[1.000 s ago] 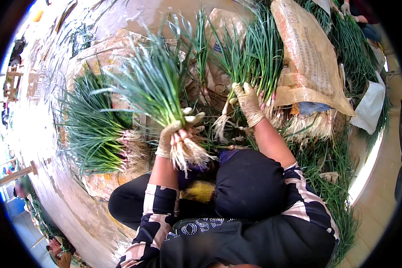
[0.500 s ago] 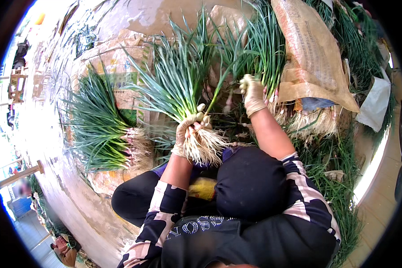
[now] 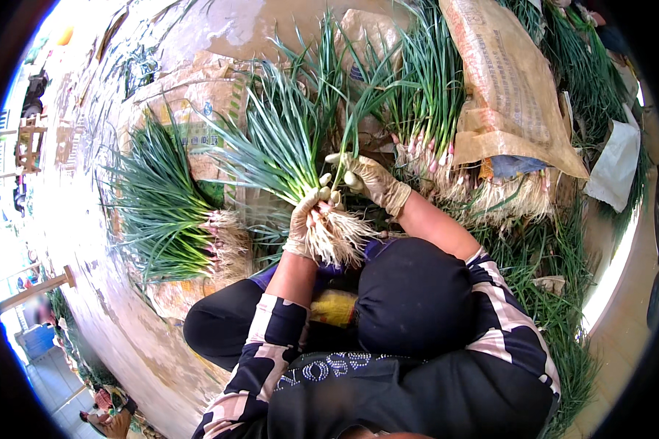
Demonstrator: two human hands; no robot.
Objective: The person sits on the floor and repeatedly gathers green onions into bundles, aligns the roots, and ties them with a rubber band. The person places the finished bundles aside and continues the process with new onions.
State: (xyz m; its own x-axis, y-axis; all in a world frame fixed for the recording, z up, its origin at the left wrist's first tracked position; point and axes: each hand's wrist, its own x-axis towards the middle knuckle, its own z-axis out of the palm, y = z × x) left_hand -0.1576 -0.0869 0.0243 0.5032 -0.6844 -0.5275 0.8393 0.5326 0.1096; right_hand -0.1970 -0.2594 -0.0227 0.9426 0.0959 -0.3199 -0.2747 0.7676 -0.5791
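My left hand (image 3: 301, 225), in a pale glove, is closed around the lower stems of a bunch of spring onions (image 3: 284, 150). Their green leaves fan up and away from me, while the white roots (image 3: 338, 235) spill out below my fingers. Just to the right, my gloved right hand (image 3: 379, 184) has its fingers curled at a single spring onion stalk (image 3: 342, 146) that leans out from the bunch. Its fingertips seem to pinch that stalk, close above my left hand.
At the left, a pile of spring onions (image 3: 165, 197) lies on flattened woven sacking (image 3: 198, 95). More spring onions (image 3: 428, 95) lie at the upper right beside a tan woven sack (image 3: 516, 80), which covers others. Loose green leaves (image 3: 538, 322) litter the right side.
My right hand has come left and toward me, from the spring onions at the upper right to the stalk beside the held bunch. My left hand has hardly moved.
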